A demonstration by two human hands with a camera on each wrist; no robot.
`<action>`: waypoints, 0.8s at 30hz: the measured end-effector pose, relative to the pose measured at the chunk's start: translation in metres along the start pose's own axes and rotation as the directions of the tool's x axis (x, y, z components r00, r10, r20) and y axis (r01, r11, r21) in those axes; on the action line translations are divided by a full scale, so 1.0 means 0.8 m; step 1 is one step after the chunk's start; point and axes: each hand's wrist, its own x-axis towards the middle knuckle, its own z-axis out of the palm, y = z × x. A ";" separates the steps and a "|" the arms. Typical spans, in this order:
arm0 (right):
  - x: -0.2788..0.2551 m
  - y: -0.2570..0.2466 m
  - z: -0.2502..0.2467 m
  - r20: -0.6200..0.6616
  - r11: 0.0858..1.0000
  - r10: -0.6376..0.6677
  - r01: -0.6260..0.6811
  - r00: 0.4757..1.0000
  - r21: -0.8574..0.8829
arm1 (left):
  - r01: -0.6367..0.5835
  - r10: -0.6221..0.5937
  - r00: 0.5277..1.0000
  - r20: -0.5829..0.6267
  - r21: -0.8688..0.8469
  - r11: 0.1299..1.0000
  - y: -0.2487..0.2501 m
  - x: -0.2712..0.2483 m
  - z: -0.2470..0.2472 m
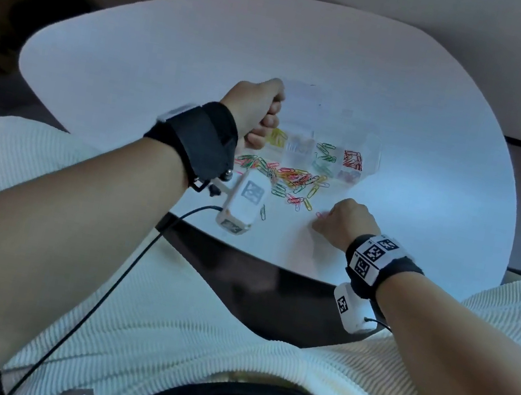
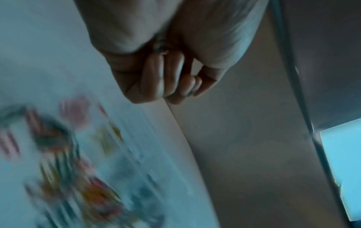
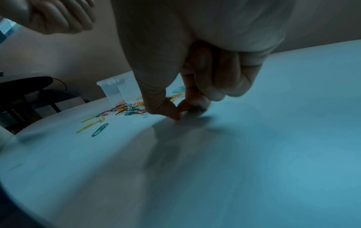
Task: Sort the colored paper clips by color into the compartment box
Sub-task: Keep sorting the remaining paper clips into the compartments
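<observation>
Right hand pinches a thin pink wire clip on the smooth table; left hand fisted, seemingly empty.

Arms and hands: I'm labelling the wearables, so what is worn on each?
Both forearms are bare. The left hand has a black wrist strap, a white camera block with a square marker and a black cable. The right hand has a black band with checkered square markers and a white marked block.
</observation>
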 end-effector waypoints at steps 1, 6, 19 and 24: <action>-0.001 0.000 0.000 0.010 1.000 -0.001 0.001 1.000 -0.009 | -0.034 0.041 0.998 -0.038 0.169 0.985 0.003 0.002 -0.003; 0.001 -0.008 -0.007 0.127 0.994 -0.064 0.052 0.990 0.095 | 0.009 0.124 0.983 -0.134 0.714 0.700 -0.006 0.021 -0.036; -0.005 -0.149 -0.072 0.108 0.382 -0.252 -0.004 0.962 0.924 | -0.053 0.089 0.994 -0.056 0.464 0.884 0.005 0.072 -0.053; 0.019 -0.198 -0.075 0.152 0.396 -0.145 -0.083 0.978 0.915 | 0.026 -0.007 0.999 -0.039 0.503 0.864 0.002 0.087 -0.057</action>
